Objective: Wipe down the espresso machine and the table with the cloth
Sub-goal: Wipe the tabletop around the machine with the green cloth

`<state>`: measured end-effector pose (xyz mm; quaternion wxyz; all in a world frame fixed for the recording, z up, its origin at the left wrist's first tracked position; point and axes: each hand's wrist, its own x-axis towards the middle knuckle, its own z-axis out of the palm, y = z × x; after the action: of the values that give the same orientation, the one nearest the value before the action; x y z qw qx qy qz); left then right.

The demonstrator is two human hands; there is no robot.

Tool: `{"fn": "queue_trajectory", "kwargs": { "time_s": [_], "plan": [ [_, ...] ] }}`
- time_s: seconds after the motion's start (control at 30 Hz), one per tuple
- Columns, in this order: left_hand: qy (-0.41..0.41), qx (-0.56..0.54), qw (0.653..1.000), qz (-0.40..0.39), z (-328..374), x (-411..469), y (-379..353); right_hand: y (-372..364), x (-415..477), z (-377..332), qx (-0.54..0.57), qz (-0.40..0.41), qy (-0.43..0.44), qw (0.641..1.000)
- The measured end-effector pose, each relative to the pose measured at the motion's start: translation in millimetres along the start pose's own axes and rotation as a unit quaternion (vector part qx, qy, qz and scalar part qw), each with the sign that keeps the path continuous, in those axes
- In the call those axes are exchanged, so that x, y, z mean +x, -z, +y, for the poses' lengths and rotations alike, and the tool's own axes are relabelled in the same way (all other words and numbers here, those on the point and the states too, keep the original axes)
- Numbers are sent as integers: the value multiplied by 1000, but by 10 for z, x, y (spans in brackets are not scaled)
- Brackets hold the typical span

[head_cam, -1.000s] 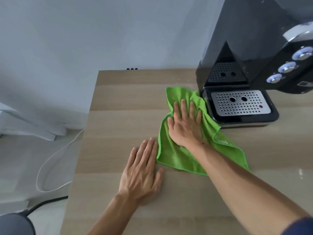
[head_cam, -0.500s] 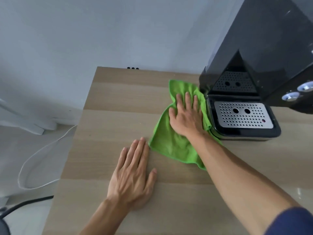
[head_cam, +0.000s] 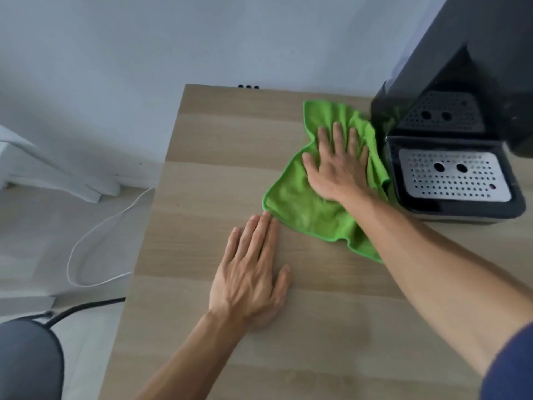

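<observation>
A bright green cloth [head_cam: 300, 209] lies spread on the light wooden table [head_cam: 219, 145], just left of the black espresso machine [head_cam: 473, 90]. My right hand [head_cam: 337, 166] presses flat on the cloth with straight fingers, close to the machine's side. The machine's perforated metal drip tray [head_cam: 450, 177] faces me at the right. My left hand [head_cam: 251, 275] rests flat on the bare table, fingertips almost at the cloth's near-left corner. The machine's top runs out of the frame.
The table's left edge drops to a pale floor with a white cable [head_cam: 95, 241] and a black cable [head_cam: 83, 308]. A grey chair seat [head_cam: 26, 359] sits at the lower left. A white wall stands behind the table.
My right hand has pushed the cloth farther back along the machine's side toward the wall. My left hand has stayed flat on the table.
</observation>
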<state>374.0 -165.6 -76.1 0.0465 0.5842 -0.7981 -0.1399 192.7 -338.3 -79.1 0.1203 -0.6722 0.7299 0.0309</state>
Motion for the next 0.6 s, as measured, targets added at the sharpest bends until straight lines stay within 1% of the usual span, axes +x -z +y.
{"fn": "queue_trajectory", "kwargs": {
  "time_s": [0.07,0.13,0.2,0.23,0.33,0.37,0.43,0.5,0.53,0.6],
  "plan": [
    [-2,-4,1000,17,2,28,-6,34,75,62,-5,3,-4,1000],
    [-5,-8,1000,11,4,15,-23,83,247,-8,32,13,-45,998],
    [-7,-9,999,34,-7,59,-16,151,394,-84,46,26,-67,996],
    [-8,-5,1000,28,-3,62,-24,150,374,-103,38,17,-57,997],
    [-4,-7,1000,29,-10,71,-13,52,236,-5,-24,5,27,999],
    [-1,-9,1000,22,2,60,-6,65,229,45,-28,4,35,999],
    [-2,-9,1000,14,16,54,-7,106,350,75,7,7,-1,1000],
    [-4,-15,1000,19,57,84,-5,182,487,37,36,30,-56,997],
    [1,-9,1000,18,38,65,-8,162,517,-44,44,25,-69,996],
    [3,-6,1000,24,23,99,10,156,496,-89,20,23,-51,998]
  ]
}}
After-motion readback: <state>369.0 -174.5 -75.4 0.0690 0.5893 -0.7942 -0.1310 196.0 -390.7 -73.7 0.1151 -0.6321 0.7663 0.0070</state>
